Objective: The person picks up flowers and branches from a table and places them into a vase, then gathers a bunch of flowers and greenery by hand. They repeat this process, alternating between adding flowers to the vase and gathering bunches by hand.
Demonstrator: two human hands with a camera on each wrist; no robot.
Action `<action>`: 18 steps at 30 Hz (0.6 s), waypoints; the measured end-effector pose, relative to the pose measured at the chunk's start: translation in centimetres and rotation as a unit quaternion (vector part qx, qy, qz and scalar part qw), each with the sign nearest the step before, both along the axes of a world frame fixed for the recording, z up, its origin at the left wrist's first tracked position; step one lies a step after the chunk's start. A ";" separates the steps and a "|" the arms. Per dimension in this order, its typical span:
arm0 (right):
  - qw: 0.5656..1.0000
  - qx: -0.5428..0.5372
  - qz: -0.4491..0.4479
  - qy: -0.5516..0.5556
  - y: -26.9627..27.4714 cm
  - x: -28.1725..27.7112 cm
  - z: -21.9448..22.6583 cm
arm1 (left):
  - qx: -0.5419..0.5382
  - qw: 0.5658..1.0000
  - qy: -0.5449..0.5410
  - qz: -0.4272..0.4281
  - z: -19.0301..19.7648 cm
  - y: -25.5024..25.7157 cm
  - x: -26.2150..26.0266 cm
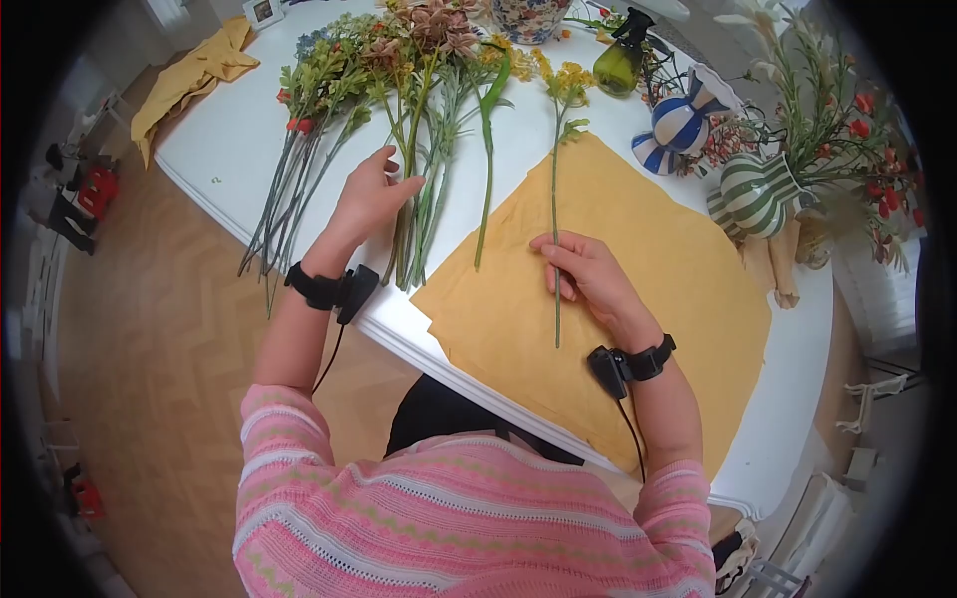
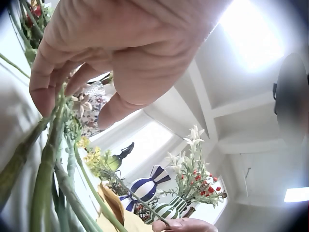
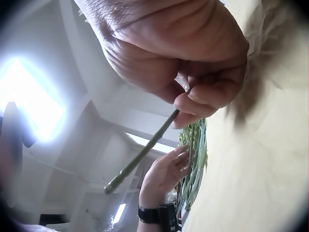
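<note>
My right hand pinches the green stem of a yellow flower over a sheet of tan wrapping paper. The stem's cut end sticks out below the fingers. On the left, my left hand is at a row of flower stems on the table, thumb spread apart. Its fingertips lie right at the thick stems in the left wrist view. Between the two hands lies another single stem, its lower end over the paper's edge.
Mixed flowers lie on the white table. Along the far and right side stand a floral-patterned pot, a green glass vase, a blue-striped vase and a green-striped vase. Crumpled tan cloth or paper hangs at the far left.
</note>
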State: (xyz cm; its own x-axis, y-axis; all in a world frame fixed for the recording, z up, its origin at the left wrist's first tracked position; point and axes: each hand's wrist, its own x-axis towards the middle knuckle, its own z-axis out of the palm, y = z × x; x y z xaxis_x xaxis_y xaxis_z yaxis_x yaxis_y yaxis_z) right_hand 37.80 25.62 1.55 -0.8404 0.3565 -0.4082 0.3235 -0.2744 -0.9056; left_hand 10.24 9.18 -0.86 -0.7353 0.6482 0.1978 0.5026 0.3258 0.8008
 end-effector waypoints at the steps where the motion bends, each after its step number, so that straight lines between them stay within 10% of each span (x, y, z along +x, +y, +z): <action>1: 1.000 0.002 0.000 0.002 0.0 0.0 -0.2 | 0.002 1.000 0.002 0.000 -0.3 0.3 -0.6; 10: 1.000 0.003 -0.025 -0.015 0.3 -0.2 -0.9 | -0.077 0.995 -0.053 -0.033 -0.5 1.6 -1.9; 16: 1.000 0.008 -0.012 -0.021 0.4 -0.1 -0.8 | 0.004 0.999 0.031 -0.030 2.8 2.8 -0.5; 18: 1.000 0.009 -0.007 -0.019 0.5 -0.1 -1.0 | 0.130 0.984 -0.117 -0.031 3.4 3.3 -0.1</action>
